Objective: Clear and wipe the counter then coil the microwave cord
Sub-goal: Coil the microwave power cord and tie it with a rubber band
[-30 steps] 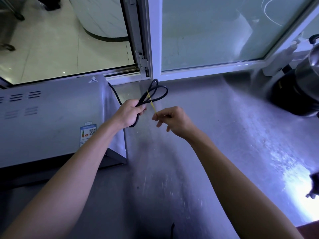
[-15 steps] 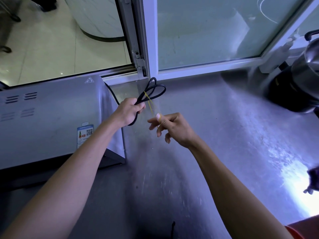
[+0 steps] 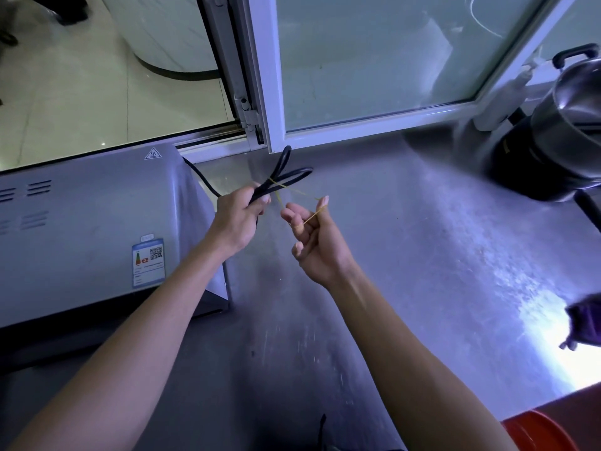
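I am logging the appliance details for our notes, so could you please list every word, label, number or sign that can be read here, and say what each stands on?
No text reads clearly enough to quote.
Hot-surface warning triangle with wavy lines, no words: on the microwave, top rear corner.
Blue-bordered label on the microwave: a QR code and a coloured rating chart show, but its print is too small to read.
Small white tag above that label: blurred, unreadable.

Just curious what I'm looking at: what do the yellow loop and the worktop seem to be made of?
Yellow loop: probably rubber, a thin band stretched taut from the right hand to the cord. Worktop: likely stainless steel, grey, brushed, with a bright glare patch.
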`<control>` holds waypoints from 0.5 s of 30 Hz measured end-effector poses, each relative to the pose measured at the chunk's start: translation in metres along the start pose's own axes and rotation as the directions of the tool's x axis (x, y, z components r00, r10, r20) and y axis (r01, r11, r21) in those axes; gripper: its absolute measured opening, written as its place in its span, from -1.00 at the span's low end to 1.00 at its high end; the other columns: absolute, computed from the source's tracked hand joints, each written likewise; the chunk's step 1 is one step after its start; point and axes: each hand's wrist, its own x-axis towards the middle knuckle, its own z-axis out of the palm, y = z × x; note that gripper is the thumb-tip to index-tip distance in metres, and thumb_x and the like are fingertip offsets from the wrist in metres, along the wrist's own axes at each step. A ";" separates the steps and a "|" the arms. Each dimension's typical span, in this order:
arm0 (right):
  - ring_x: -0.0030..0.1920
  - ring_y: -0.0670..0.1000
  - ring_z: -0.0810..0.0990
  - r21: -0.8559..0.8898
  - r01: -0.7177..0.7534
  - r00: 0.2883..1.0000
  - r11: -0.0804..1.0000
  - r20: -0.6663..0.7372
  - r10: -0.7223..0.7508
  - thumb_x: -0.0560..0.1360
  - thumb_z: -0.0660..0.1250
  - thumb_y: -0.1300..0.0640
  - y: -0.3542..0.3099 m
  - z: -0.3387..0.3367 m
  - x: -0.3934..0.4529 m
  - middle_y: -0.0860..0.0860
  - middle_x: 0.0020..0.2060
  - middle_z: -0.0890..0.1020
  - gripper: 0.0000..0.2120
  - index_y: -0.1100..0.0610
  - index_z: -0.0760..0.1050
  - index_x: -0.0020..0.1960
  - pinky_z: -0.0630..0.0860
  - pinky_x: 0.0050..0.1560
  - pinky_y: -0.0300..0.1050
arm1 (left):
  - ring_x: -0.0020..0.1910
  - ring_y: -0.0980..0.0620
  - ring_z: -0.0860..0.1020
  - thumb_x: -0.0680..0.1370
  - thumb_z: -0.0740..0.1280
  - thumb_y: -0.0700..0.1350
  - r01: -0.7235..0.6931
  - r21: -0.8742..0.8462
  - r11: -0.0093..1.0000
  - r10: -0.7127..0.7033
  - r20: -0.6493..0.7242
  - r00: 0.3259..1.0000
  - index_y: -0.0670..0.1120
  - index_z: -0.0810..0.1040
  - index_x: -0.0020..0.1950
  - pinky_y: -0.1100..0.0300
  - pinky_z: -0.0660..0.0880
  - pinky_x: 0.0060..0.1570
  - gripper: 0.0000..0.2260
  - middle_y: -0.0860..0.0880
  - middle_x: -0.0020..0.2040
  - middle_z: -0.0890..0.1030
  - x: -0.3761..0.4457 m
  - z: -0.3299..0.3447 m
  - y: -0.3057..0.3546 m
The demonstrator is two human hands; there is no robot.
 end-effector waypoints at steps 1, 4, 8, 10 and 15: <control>-0.15 -0.24 0.69 -0.016 -0.011 1.000 1.000 -0.015 0.011 0.58 0.06 -0.38 -0.001 0.000 0.000 0.00 0.01 0.74 -0.35 0.13 0.61 0.13 0.47 -0.49 -0.26 | -0.33 0.03 0.40 0.64 0.26 -0.10 -0.041 0.042 0.998 0.041 -0.004 0.999 0.08 0.41 -0.24 0.25 0.31 -0.32 -0.75 0.04 -0.34 0.48 -0.002 0.000 -0.001; 0.04 -0.17 0.69 -0.081 -0.045 0.999 0.996 -0.026 0.043 0.56 0.07 -0.42 -0.009 -0.004 -0.001 0.08 0.05 0.73 -0.29 0.20 0.59 0.17 0.63 -0.33 -0.10 | -0.35 -0.08 0.44 0.64 0.25 -0.18 -0.219 0.218 0.951 0.224 0.004 0.975 0.01 0.40 -0.22 0.11 0.33 -0.22 -0.76 0.02 -0.37 0.46 -0.006 -0.004 -0.004; 0.13 -0.10 0.68 -0.107 -0.069 0.997 0.992 0.025 0.072 0.52 0.13 -0.44 -0.024 -0.009 -0.005 0.17 0.12 0.70 -0.20 0.29 0.53 0.25 0.67 -0.20 0.10 | -0.15 -0.14 0.49 0.65 0.24 -0.20 -0.338 0.438 0.833 0.357 0.042 0.933 -0.14 0.52 0.04 0.04 0.25 0.12 -0.92 0.03 -0.22 0.48 -0.006 -0.003 -0.009; 0.16 -0.08 0.67 -0.116 -0.067 0.996 0.991 0.048 0.073 0.50 0.14 -0.46 -0.032 -0.010 -0.007 0.19 0.13 0.69 -0.17 0.31 0.52 0.25 0.67 -0.18 0.13 | -0.09 -0.17 0.53 0.64 0.24 -0.18 -0.383 0.481 0.788 0.409 0.055 0.911 -0.19 0.54 0.11 0.06 0.22 0.13 -0.87 -0.05 -0.17 0.57 -0.004 -0.004 -0.009; 0.17 -0.07 0.66 -0.154 -0.079 0.992 0.985 0.084 0.092 0.47 0.15 -0.49 -0.045 -0.010 -0.011 0.22 0.17 0.66 -0.11 0.34 0.51 0.26 0.66 -0.16 0.17 | -0.06 -0.14 0.56 0.59 0.31 -0.22 -0.509 0.593 0.624 0.531 0.156 0.833 -0.13 0.51 0.07 0.01 0.23 0.11 -0.93 -0.08 -0.12 0.63 0.006 -0.012 -0.008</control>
